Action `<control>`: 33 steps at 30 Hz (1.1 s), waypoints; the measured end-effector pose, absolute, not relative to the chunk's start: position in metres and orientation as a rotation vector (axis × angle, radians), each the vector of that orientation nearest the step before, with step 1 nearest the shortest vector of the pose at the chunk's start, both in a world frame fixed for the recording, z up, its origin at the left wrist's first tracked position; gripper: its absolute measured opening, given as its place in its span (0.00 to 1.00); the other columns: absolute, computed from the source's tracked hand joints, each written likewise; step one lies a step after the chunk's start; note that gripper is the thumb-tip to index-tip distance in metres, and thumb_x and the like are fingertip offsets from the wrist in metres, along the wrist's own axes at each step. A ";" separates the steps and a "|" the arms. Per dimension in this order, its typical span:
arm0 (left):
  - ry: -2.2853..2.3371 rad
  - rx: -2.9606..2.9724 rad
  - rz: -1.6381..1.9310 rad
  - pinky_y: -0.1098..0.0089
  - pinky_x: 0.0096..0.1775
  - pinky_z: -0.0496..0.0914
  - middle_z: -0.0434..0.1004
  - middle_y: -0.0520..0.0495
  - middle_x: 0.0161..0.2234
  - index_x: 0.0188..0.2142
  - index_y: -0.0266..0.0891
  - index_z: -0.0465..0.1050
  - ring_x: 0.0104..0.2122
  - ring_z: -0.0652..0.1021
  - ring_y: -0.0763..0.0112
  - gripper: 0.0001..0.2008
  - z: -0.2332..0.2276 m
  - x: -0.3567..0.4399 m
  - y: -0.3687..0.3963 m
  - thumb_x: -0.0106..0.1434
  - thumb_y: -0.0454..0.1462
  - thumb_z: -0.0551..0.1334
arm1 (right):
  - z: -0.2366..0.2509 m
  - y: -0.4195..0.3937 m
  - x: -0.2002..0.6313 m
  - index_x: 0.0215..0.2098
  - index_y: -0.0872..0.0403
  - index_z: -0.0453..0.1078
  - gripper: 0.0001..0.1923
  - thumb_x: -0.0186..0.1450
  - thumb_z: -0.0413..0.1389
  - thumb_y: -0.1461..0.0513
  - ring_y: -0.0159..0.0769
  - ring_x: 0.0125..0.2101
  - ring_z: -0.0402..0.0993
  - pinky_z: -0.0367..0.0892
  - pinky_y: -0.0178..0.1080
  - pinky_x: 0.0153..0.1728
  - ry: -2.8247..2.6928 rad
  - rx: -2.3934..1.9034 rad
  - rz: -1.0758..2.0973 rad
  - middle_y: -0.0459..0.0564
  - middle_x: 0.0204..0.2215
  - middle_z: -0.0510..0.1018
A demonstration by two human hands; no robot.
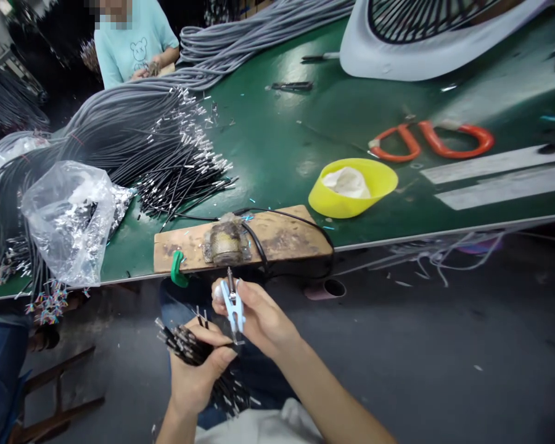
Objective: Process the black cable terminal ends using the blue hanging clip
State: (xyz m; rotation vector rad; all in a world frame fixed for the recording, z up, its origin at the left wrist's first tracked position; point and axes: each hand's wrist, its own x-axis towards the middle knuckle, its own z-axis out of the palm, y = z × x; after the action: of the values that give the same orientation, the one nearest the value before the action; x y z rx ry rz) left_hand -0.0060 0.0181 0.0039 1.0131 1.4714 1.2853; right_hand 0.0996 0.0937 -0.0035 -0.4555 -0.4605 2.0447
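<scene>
My left hand (pixel 197 370) is closed round a bundle of thin black cables (pixel 187 345) with silvery ends, in front of my lap. Its thumb and forefinger pinch near one cable end. Just to the right, my right hand (pixel 259 314) grips a light blue clip (pixel 234 308) shaped like a clothes peg, with metal showing at both ends. The clip's lower end is at the pinched cable end; whether it touches is too small to tell. Beyond my hands, a rounded, grimy metal piece (pixel 227 242) sits on a wooden board (pixel 289 237) at the table edge.
On the green table (pixel 268 135) lie heaped grey cables (pixel 120 123), a plastic bag (pixel 74 228), a yellow cup (pixel 351 206), orange-handled scissors (pixel 472 145) and white strips (pixel 504 188). A fan (pixel 398 61) stands at back right. Another person (pixel 134 46) handles something across the table.
</scene>
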 end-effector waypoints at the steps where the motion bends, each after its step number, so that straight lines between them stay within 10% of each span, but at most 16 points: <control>1: 1.450 1.008 1.297 0.67 0.29 0.69 0.71 0.48 0.23 0.21 0.37 0.76 0.24 0.73 0.69 0.11 0.003 -0.005 0.019 0.46 0.43 0.69 | -0.004 0.093 0.099 0.23 0.58 0.75 0.17 0.50 0.63 0.50 0.27 0.22 0.63 0.60 0.29 0.23 -0.444 -0.462 2.039 0.46 0.20 0.71; 13: 1.379 0.963 1.258 0.68 0.31 0.67 0.70 0.48 0.24 0.23 0.36 0.75 0.26 0.71 0.70 0.08 -0.004 -0.005 0.020 0.49 0.39 0.67 | -0.039 0.085 0.108 0.28 0.54 0.76 0.21 0.51 0.59 0.45 0.29 0.19 0.63 0.61 0.32 0.22 -0.329 -0.553 2.108 0.46 0.18 0.71; 24: 1.412 0.762 1.019 0.73 0.26 0.65 0.72 0.49 0.21 0.23 0.34 0.75 0.22 0.70 0.74 0.11 -0.017 -0.001 -0.001 0.49 0.41 0.67 | -0.018 0.051 0.129 0.25 0.54 0.69 0.04 0.58 0.58 0.64 0.34 0.26 0.62 0.59 0.36 0.28 -1.503 -0.870 1.066 0.46 0.21 0.70; 33: 1.398 0.507 1.117 0.74 0.19 0.62 0.56 0.59 0.16 0.34 0.42 0.63 0.15 0.61 0.79 0.22 -0.030 0.012 -0.010 0.48 0.54 0.64 | -0.019 0.045 0.112 0.21 0.54 0.59 0.12 0.59 0.52 0.71 0.31 0.22 0.57 0.54 0.35 0.23 -1.467 -0.928 0.756 0.42 0.18 0.60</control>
State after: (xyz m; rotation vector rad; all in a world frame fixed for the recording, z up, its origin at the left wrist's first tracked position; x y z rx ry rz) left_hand 0.0117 -0.0098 -0.0302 0.5068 1.3980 1.1174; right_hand 0.1116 0.0449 -0.0190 -0.9284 -1.4669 0.7556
